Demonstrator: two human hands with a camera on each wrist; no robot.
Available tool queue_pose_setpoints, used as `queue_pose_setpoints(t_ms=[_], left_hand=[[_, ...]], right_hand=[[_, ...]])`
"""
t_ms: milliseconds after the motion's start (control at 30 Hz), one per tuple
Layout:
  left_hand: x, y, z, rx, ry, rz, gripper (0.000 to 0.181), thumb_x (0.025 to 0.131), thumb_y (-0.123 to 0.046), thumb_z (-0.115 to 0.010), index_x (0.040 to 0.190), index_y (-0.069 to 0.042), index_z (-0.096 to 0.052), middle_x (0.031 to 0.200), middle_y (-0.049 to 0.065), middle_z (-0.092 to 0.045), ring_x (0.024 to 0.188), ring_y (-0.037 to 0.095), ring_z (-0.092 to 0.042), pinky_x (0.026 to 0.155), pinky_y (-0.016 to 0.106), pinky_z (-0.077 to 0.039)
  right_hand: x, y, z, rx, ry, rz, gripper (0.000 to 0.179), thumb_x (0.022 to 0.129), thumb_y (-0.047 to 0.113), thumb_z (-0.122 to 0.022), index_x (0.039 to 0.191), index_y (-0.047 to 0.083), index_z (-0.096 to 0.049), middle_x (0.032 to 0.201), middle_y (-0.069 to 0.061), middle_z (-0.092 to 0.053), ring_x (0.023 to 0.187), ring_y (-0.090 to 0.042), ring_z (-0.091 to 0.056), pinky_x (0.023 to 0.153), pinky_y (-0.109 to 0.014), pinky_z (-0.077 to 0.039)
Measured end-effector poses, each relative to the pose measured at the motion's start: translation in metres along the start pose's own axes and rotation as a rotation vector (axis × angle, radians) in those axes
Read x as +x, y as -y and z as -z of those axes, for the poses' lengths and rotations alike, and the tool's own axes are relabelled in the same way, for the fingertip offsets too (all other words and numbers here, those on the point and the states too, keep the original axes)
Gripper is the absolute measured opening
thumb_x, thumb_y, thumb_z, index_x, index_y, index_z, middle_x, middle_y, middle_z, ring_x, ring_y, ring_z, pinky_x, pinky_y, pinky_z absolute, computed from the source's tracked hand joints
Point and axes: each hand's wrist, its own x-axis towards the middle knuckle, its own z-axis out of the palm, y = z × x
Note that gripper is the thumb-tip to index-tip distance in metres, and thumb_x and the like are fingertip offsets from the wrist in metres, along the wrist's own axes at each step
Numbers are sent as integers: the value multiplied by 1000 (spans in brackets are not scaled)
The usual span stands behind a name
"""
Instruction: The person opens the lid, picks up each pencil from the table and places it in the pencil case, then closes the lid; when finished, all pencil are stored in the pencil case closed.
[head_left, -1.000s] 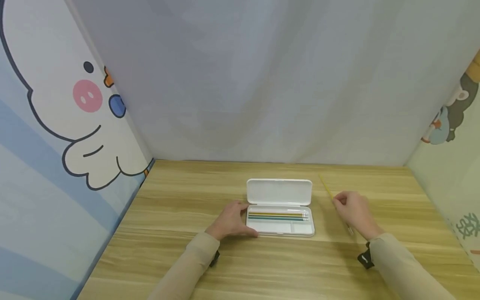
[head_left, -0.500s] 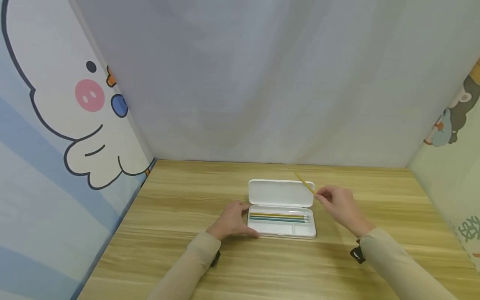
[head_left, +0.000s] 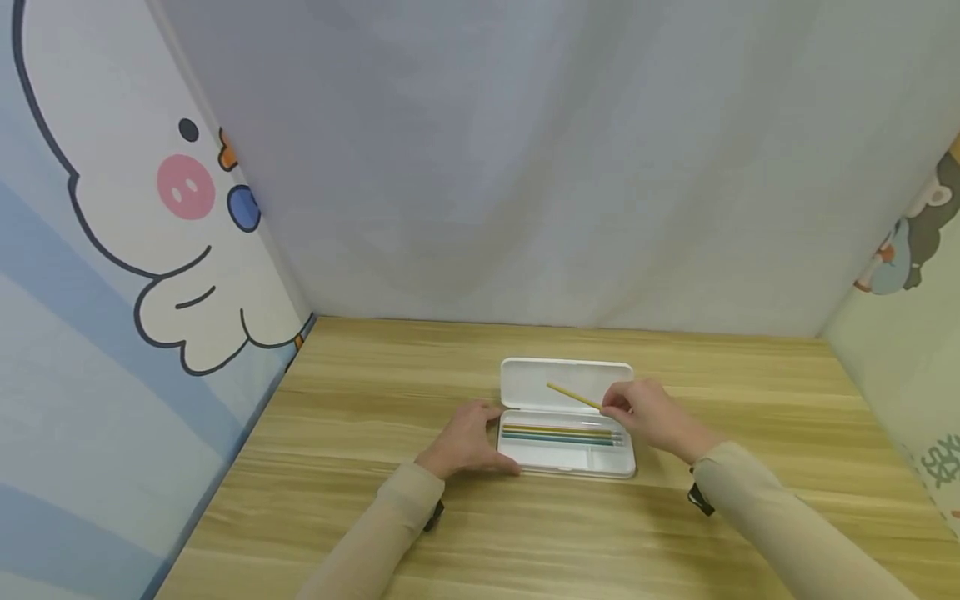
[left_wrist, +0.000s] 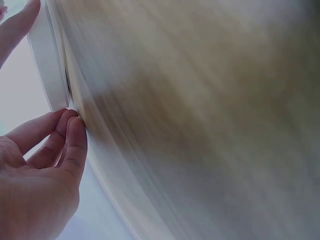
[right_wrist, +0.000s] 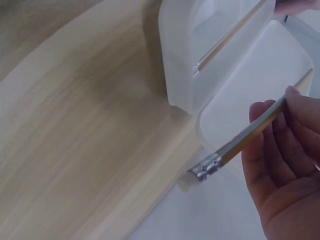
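A white pencil case (head_left: 553, 456) lies on the table with its lid (head_left: 525, 382) tipped back, away from me. Several yellow and green pencils (head_left: 555, 435) lie side by side in its long rear compartment. My left hand (head_left: 467, 442) holds the case's left end, thumb at the front edge and fingers at the back corner. Over the right part of the case, my right hand (head_left: 648, 414) pinches a yellow pencil (head_left: 572, 395) between thumb and fingers. That pencil slants in front of the lid; the right wrist view shows its metal ferrule and eraser end (right_wrist: 207, 167).
The wood-grain table (head_left: 420, 358) extends around the case. A pale grey curtain (head_left: 480, 167) rises behind its far edge. Cartoon-printed panels stand at the left (head_left: 90, 333) and right (head_left: 892, 350).
My right hand has carried the yellow pencil leftward from beside the case to over it, turning the pencil closer to parallel with the case. The left hand stays at the case's left end.
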Motion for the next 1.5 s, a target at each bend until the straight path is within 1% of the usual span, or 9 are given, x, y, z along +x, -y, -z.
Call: queue_pose_setpoints(t_ms=[233,367,500,600,667,833,1067,1300,1500], left_hand=[[-1,-1,1,3,5,7,94,55,-57,-86,131,-9,-58,115,2,-59,104,19,-51,92,35,-42],[-1,-1,1,-4,9,11,95,55,-57,-86,131,-8,-58,115,2,-58,103,19,-50,91,34,-42],[-1,-1,0,-12,8,2,93,55,-57,-86,130,-9,-59,114,1,-59,101,17,-50,89,33,-43],[-1,-1,-1,-17,10,-2,91,56,-56,-87,129,-9,-60,113,1,-60,99,16,-50,87,32,-43],[-1,-1,-1,-19,12,1,92,56,-55,-87,130,-8,-59,115,2,-59,102,18,-50,89,33,-42],[-1,0,-1,-19,16,21,97,56,-56,-87,133,-5,-56,122,6,-57,110,23,-49,95,37,-40],[1,3,-2,7,11,22,96,56,-58,-86,132,-7,-57,120,5,-58,110,22,-50,95,37,-40],[1,1,-2,12,6,23,96,55,-58,-86,131,-6,-58,119,5,-58,108,21,-50,94,37,-40],[0,1,-2,7,10,34,95,56,-56,-87,131,-6,-57,120,5,-58,109,21,-50,95,37,-40]], right_hand=[[7,0,-9,-28,13,17,4,88,7,-69,83,6,-69,77,2,-65,70,-8,-57,65,-30,-50],[14,1,-17,-72,44,29,4,87,8,-69,83,7,-70,77,3,-64,68,-7,-55,64,-29,-49],[18,7,-26,-132,62,52,6,88,9,-69,82,8,-70,76,4,-63,67,-6,-54,63,-29,-48],[19,11,-32,-166,56,81,6,88,10,-69,82,9,-71,75,6,-63,67,-5,-55,64,-29,-49],[21,12,-35,-171,52,93,6,87,9,-70,81,9,-71,76,6,-64,69,-6,-56,65,-29,-50],[26,10,-44,-175,60,84,5,87,10,-71,82,11,-72,77,6,-65,71,-6,-58,66,-28,-50],[32,12,-54,-222,47,131,5,85,10,-72,80,11,-73,77,6,-65,73,-11,-61,71,-33,-51],[33,12,-61,-353,19,221,8,85,8,-71,77,11,-71,72,5,-61,68,-12,-57,67,-33,-49],[33,10,-65,-394,8,243,13,86,11,-70,74,13,-69,67,7,-54,63,-11,-52,62,-31,-47]])
